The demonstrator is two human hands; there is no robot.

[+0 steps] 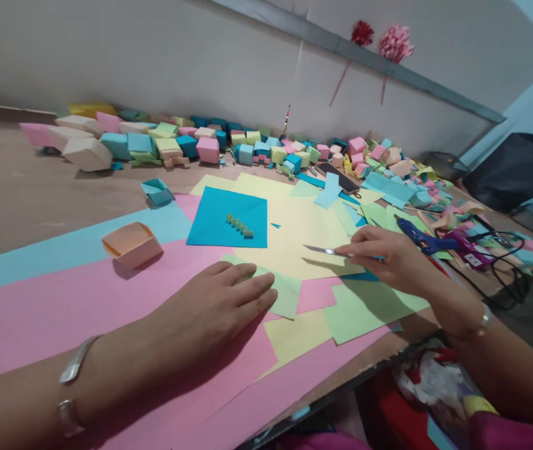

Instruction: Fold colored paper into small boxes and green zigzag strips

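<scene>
My left hand (222,297) lies flat, fingers stretched out, on a pale green paper sheet (285,294) over the pink paper (83,300). My right hand (388,256) is closed around a thin craft knife (325,250), its blade pointing left over the yellow sheet (294,231). A blue square sheet (222,215) lies beyond, with a small folded green zigzag strip (239,225) on it. An open peach paper box (131,244) stands to the left.
Several coloured paper boxes (200,147) line the wall at the back. A blue glue gun (418,237), black cables (505,262) and paper scraps crowd the right side. A phone (338,177) lies among the sheets. The table's front edge (341,387) runs close to my body.
</scene>
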